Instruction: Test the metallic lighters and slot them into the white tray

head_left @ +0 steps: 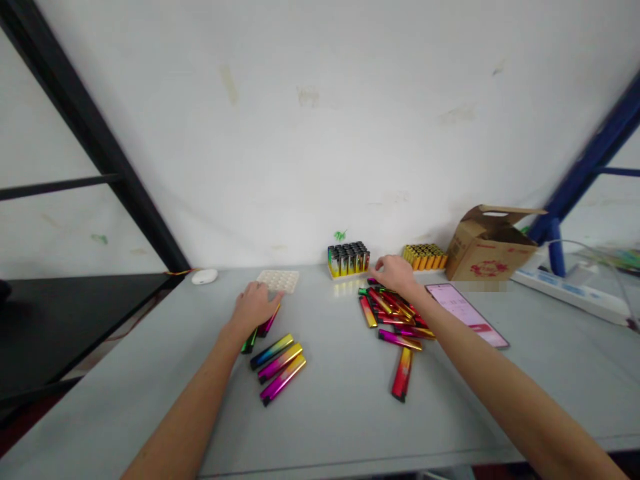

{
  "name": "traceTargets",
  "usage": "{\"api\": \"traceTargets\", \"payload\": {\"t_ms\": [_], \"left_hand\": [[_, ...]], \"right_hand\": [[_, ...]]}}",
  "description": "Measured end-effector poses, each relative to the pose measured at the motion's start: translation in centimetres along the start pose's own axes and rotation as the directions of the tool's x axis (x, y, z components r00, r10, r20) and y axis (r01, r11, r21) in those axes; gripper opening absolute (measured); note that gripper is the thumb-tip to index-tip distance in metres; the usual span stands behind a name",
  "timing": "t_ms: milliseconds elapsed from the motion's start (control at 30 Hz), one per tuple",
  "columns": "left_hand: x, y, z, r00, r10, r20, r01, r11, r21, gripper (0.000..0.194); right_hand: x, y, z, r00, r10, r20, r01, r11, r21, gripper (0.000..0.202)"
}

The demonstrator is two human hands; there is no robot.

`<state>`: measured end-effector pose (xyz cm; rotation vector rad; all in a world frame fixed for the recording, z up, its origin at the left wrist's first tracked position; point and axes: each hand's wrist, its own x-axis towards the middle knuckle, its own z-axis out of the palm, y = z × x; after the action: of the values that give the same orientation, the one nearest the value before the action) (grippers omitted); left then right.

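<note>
My left hand (255, 308) is over a few lighters at the near edge of an empty pale tray (279, 281); a magenta-yellow lighter (269, 321) shows beside its fingers, and what its fingertips hold is hidden. Below lie three metallic lighters (277, 363) side by side. My right hand (393, 271) has its fingers bent at the back of a pile of red, yellow and magenta lighters (390, 310); I cannot make out what they hold. Just left of it stands a tray filled with black-topped lighters (349, 259).
Behind my right hand is a block of orange lighters (425, 257). An open cardboard box (487, 250), a phone (467, 313) and a white power strip (575, 295) are at the right. A white case (205, 277) lies at the back left of the grey table (330, 413).
</note>
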<state>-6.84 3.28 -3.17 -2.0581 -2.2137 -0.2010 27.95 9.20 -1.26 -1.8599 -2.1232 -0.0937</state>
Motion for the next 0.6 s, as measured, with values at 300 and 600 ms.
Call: {"api": "traceTargets", "payload": {"t_ms": [300,600], "left_hand": [[-0.5,0.6,-0.5,1.000,-0.010,0.023,0.010,1.000,0.016,0.059],[-0.6,0.7,-0.3,1.000,0.023,0.013,-0.024,0.997,0.073,0.058]], "right_hand": [[-1.4,-9.7,1.7,0.746,-0.653,0.128,0.665,0.736,-0.123,0.032],[0.1,-10.4,3.2,0.698,-0.711,0.086,0.693,0.641,-0.328,0.023]]}}
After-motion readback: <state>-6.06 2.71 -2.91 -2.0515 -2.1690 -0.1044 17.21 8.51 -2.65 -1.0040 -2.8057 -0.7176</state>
